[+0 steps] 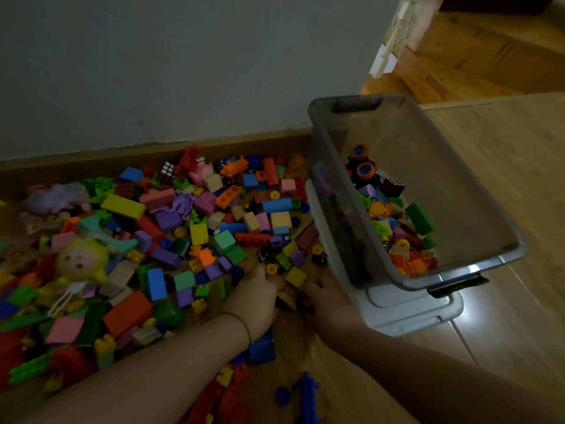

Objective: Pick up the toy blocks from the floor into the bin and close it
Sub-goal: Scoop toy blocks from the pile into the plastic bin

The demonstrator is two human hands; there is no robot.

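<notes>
I cannot tell what my left hand [260,290] and right hand [325,296] hold at five o'clock of the blocks [198,234], probably light and slick: I'd scoop underneath.

The frame is dim and underexposed, with the colours of the blocks [195,234] muted and the wall [153,71] a murky grey. The strongest light falls warm on the wooden floor [504,179] at the upper right. A white glare patch shines beside the near corner of the bin [504,249] and catches its rim. The left hand [263,292] and right hand [327,298] lie in shadow, soft and smeared, their fingers unreadable. Wide-angle distortion bows the skirting board [91,160] and the bin's edges, and the corners blur.
</notes>
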